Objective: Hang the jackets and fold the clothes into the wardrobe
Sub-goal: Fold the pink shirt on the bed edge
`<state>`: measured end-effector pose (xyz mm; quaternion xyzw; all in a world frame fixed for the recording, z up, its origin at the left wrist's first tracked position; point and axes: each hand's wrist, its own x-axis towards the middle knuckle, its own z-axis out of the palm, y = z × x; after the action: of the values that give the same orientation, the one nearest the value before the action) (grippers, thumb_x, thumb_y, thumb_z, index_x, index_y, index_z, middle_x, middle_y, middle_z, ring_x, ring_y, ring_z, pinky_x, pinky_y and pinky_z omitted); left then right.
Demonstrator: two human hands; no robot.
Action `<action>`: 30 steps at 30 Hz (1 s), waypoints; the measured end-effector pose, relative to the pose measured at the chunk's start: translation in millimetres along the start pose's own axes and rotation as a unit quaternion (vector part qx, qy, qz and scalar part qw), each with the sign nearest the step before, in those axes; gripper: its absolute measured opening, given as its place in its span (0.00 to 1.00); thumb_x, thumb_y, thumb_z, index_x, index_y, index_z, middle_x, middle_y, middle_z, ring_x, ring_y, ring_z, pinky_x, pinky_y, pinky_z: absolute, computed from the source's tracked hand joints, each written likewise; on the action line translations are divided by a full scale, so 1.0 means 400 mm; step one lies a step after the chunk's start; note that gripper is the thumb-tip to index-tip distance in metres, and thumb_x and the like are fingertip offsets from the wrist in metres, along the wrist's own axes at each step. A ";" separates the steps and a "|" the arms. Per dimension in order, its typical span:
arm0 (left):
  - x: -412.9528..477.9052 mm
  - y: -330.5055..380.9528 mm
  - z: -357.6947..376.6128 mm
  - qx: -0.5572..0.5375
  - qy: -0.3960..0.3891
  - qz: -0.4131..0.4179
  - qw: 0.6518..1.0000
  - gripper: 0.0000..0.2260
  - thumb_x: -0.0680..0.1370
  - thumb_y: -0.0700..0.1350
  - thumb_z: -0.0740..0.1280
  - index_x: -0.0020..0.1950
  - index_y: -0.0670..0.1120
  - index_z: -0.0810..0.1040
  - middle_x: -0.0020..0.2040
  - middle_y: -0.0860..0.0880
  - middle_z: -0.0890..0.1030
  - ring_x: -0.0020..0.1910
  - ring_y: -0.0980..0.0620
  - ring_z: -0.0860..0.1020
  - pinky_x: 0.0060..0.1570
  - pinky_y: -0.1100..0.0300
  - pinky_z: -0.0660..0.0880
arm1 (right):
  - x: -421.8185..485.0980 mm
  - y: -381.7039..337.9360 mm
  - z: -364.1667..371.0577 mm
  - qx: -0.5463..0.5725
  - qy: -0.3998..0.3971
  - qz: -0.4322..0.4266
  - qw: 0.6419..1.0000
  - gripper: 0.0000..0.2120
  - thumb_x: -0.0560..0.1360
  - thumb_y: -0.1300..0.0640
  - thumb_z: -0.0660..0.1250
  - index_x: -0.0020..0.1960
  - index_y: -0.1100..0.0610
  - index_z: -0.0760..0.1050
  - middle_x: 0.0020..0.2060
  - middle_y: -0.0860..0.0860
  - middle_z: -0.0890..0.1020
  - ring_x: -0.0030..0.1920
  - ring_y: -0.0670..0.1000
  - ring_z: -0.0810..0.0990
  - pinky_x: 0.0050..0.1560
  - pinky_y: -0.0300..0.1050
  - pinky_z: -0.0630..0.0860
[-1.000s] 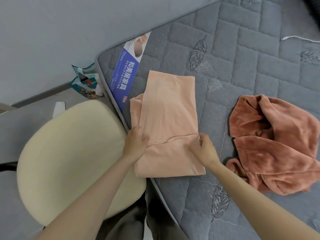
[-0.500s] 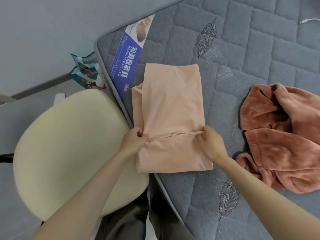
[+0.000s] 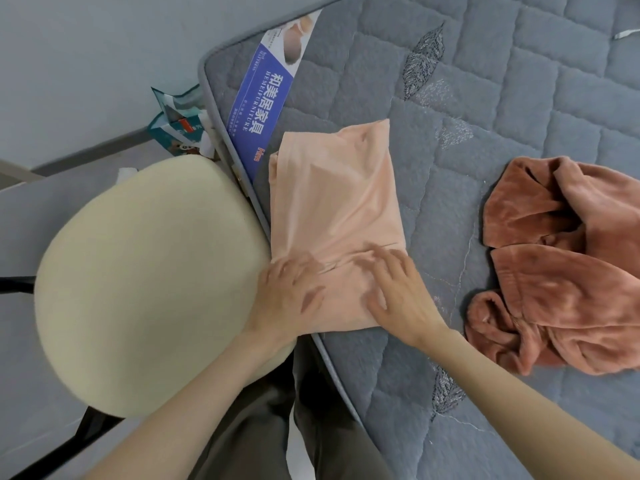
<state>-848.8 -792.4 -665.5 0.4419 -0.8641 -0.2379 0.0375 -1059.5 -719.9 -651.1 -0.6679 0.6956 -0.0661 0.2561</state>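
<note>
Pressing down on the near end of a folded peach garment (image 3: 332, 202), the left hand (image 3: 291, 299) and the right hand (image 3: 398, 296) lie side by side with fingers straight and spread, flat on the cloth and gripping nothing; the fingertips are blurred. The garment lies on the grey quilted mattress (image 3: 485, 98), along its left edge near the corner, with its near end at the mattress border. A blue printed label (image 3: 263, 98) sits on the mattress at that corner, just beyond the garment. A crumpled rust-coloured fleece garment (image 3: 571, 271) lies further right on the mattress, apart from the peach one. A cream chair seat (image 3: 145, 289) stands against the mattress's left edge, and a teal packet (image 3: 180, 129) lies on the floor beside the mattress corner.
</note>
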 end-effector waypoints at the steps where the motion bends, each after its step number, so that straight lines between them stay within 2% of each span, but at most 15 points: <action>1: -0.005 -0.001 0.008 0.004 -0.048 -0.057 0.997 0.23 0.76 0.60 0.61 0.66 0.48 0.73 0.65 0.49 0.73 0.62 0.44 0.72 0.59 0.51 0.66 | 0.002 0.007 0.005 0.023 0.009 0.044 0.999 0.29 0.72 0.59 0.66 0.72 0.54 0.65 0.72 0.54 0.65 0.69 0.59 0.63 0.70 0.52 0.61; 3: -0.003 -0.015 0.022 0.056 -0.124 -0.159 0.978 0.32 0.72 0.69 0.61 0.70 0.52 0.67 0.67 0.50 0.69 0.64 0.46 0.68 0.60 0.52 0.65 | 0.017 0.027 0.007 0.039 -0.007 0.162 0.986 0.34 0.73 0.54 0.67 0.76 0.53 0.57 0.72 0.54 0.64 0.69 0.59 0.61 0.69 0.52 0.60; 5: 0.001 -0.025 0.022 0.102 -0.156 -0.174 0.967 0.36 0.67 0.72 0.63 0.68 0.53 0.66 0.63 0.50 0.69 0.61 0.46 0.68 0.56 0.52 0.65 | 0.034 0.043 0.005 0.022 -0.054 0.238 0.970 0.31 0.73 0.51 0.67 0.73 0.52 0.61 0.67 0.54 0.68 0.65 0.59 0.62 0.64 0.53 0.63; 8: 0.003 -0.045 0.003 0.084 -0.141 -0.138 0.977 0.31 0.67 0.69 0.67 0.62 0.53 0.69 0.58 0.52 0.72 0.59 0.48 0.70 0.50 0.54 0.63 | 0.036 0.048 0.005 0.072 -0.055 0.231 0.969 0.15 0.74 0.54 0.68 0.59 0.57 0.73 0.56 0.54 0.73 0.57 0.57 0.65 0.58 0.47 0.65; 11: -0.004 -0.057 -0.025 0.051 -0.164 -0.091 0.981 0.25 0.71 0.61 0.69 0.62 0.52 0.70 0.56 0.51 0.72 0.59 0.49 0.69 0.49 0.55 0.65 | 0.008 0.042 -0.005 0.172 -0.031 0.217 0.960 0.04 0.73 0.59 0.66 0.45 0.55 0.71 0.44 0.50 0.75 0.48 0.52 0.71 0.46 0.44 0.67; 13: -0.011 -0.063 -0.037 0.044 -0.177 -0.075 0.980 0.22 0.72 0.57 0.69 0.62 0.50 0.71 0.56 0.50 0.70 0.58 0.49 0.68 0.48 0.56 0.67 | -0.011 0.037 -0.016 0.251 -0.009 0.232 0.940 0.07 0.71 0.62 0.64 0.40 0.53 0.68 0.33 0.47 0.75 0.36 0.44 0.71 0.35 0.36 0.65; 15: -0.013 -0.067 -0.045 0.030 -0.179 -0.061 0.982 0.18 0.73 0.55 0.69 0.58 0.48 0.72 0.56 0.51 0.71 0.58 0.49 0.68 0.47 0.57 0.66 | -0.023 0.033 -0.021 0.292 0.009 0.241 0.925 0.08 0.70 0.64 0.65 0.38 0.54 0.67 0.29 0.45 0.72 0.31 0.42 0.67 0.31 0.35 0.62; 17: -0.008 -0.071 -0.057 -0.013 -0.189 -0.064 0.980 0.14 0.74 0.54 0.68 0.54 0.48 0.73 0.55 0.52 0.74 0.56 0.49 0.71 0.49 0.56 0.68 | -0.026 0.031 -0.025 0.327 0.039 0.255 0.909 0.09 0.69 0.67 0.66 0.38 0.56 0.68 0.29 0.44 0.71 0.31 0.43 0.66 0.32 0.35 0.62; 21: -0.001 -0.064 -0.083 -0.100 -0.219 -0.065 0.968 0.10 0.74 0.51 0.69 0.48 0.48 0.71 0.47 0.52 0.74 0.52 0.49 0.74 0.48 0.56 0.72 | -0.023 0.026 -0.034 0.372 0.074 0.279 0.882 0.11 0.69 0.70 0.66 0.42 0.57 0.68 0.34 0.50 0.73 0.35 0.47 0.69 0.36 0.41 0.65; 24: 0.004 -0.054 -0.105 -0.117 -0.249 -0.049 0.960 0.09 0.74 0.50 0.69 0.45 0.53 0.69 0.41 0.55 0.76 0.45 0.51 0.76 0.45 0.58 0.73 | -0.020 0.027 -0.043 0.389 0.091 0.294 0.868 0.12 0.69 0.70 0.67 0.44 0.56 0.68 0.36 0.49 0.74 0.35 0.46 0.71 0.34 0.35 0.67; 26: 0.022 -0.055 -0.130 -0.174 -0.252 -0.071 0.949 0.10 0.72 0.50 0.71 0.42 0.57 0.69 0.37 0.56 0.76 0.39 0.54 0.75 0.39 0.65 0.71 | -0.014 0.034 -0.048 0.404 0.119 0.304 0.855 0.13 0.69 0.68 0.69 0.47 0.55 0.68 0.35 0.48 0.74 0.35 0.45 0.71 0.31 0.30 0.67; 28: 0.054 -0.060 -0.143 -0.238 -0.207 -0.103 0.943 0.09 0.72 0.51 0.73 0.41 0.58 0.72 0.40 0.55 0.78 0.39 0.56 0.75 0.37 0.67 0.70 | 0.000 0.044 -0.054 0.411 0.150 0.317 0.841 0.14 0.70 0.65 0.70 0.50 0.54 0.68 0.37 0.47 0.74 0.36 0.46 0.71 0.34 0.33 0.69; 30: 0.091 -0.065 -0.139 -0.269 -0.116 -0.144 0.945 0.08 0.73 0.52 0.72 0.45 0.56 0.74 0.44 0.54 0.79 0.41 0.58 0.75 0.38 0.64 0.70 | 0.023 0.050 -0.056 0.399 0.175 0.336 0.835 0.17 0.71 0.63 0.70 0.55 0.52 0.67 0.40 0.46 0.75 0.38 0.46 0.72 0.41 0.40 0.71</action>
<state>-836.1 -854.8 -633.1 0.5042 -0.6934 -0.5144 0.0196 -1087.1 -732.4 -642.9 -0.2096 0.8237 -0.3640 0.3809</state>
